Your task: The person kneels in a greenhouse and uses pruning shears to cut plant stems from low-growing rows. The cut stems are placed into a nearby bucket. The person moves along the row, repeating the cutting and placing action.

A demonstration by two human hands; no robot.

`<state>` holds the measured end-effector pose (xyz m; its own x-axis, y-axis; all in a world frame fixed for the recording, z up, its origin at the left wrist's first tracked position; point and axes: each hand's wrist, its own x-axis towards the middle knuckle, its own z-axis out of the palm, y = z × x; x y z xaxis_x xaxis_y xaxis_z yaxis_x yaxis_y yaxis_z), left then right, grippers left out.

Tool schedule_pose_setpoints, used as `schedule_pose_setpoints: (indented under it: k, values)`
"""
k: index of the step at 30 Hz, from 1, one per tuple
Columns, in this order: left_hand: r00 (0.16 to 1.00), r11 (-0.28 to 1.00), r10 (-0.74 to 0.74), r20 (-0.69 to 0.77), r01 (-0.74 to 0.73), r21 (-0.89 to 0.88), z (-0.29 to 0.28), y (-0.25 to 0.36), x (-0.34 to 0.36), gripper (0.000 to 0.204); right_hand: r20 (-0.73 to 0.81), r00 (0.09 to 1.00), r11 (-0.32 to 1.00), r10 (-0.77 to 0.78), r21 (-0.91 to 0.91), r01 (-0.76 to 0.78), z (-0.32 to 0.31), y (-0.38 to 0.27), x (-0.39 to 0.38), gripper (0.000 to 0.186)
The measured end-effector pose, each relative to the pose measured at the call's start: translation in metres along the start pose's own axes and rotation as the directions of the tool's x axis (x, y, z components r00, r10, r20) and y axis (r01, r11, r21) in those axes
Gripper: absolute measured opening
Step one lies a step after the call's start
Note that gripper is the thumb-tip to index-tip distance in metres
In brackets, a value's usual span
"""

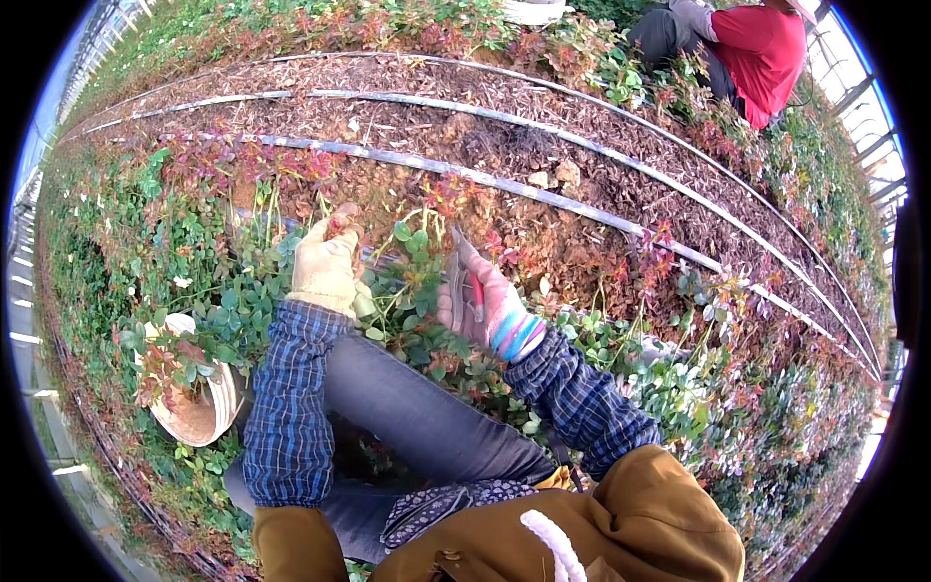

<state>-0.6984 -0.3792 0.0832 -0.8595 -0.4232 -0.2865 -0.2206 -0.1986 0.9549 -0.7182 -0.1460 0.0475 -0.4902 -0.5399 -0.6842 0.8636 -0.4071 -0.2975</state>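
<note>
My left hand [326,264], in a cream glove, reaches into the low leafy plants left of centre. Its fingers are closed at a small reddish-brown bit [340,222], too small to make out. To its right, my right hand [493,303] wears a pink glove with a striped cuff and grips pruning shears [478,291] with red on the handle. The metal blades [463,250] point up and away from me, beside a green leafy stem [419,242]. The blades appear to touch no stem, though the leaves partly hide the spot.
A white bucket [233,403] with cut leafy shoots lies tilted among the plants at left. Beyond my hands, pale irrigation pipes [524,192] cross bark-covered soil [407,121]. Another person in a red top [761,58] crouches at the far right. A white container [533,12] stands at the top.
</note>
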Motion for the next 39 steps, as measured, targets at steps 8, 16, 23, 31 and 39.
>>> schedule_pose_setpoints:
  k: [8, 16, 23, 31, 39]
  values:
    - [0.961, 0.929, -0.274, 0.023, 0.271, -0.251, 0.037, -0.026, -0.043, 0.021, -0.127, 0.964, 0.954, -0.232, 0.161, 0.251, -0.017, 0.033, 0.017, 0.050]
    - [0.967, 0.930, -0.249, 0.059, 0.255, -0.266, 0.040, -0.028, -0.041, 0.019, -0.198, 0.934, 0.940, -0.297, -0.234, 0.249, -0.005, 0.045, 0.003, 0.049]
    - [0.963, 0.908, -0.265, -0.048, 0.232, -0.349, 0.050, -0.026, -0.040, 0.009, -0.178, 0.877, 0.861, -0.446, -0.354, 0.366, 0.015, 0.031, 0.026, 0.048]
    - [0.959, 0.915, -0.282, -0.017, 0.264, -0.307, 0.044, -0.030, -0.037, 0.019, -0.143, 0.819, 0.756, -0.555, -0.498, 0.425, -0.002, 0.049, 0.039, 0.055]
    - [0.963, 0.912, -0.264, 0.044, 0.265, -0.313, 0.043, -0.029, -0.038, 0.019, -0.167, 0.853, 0.803, -0.494, -0.464, 0.374, 0.012, 0.032, 0.042, 0.044]
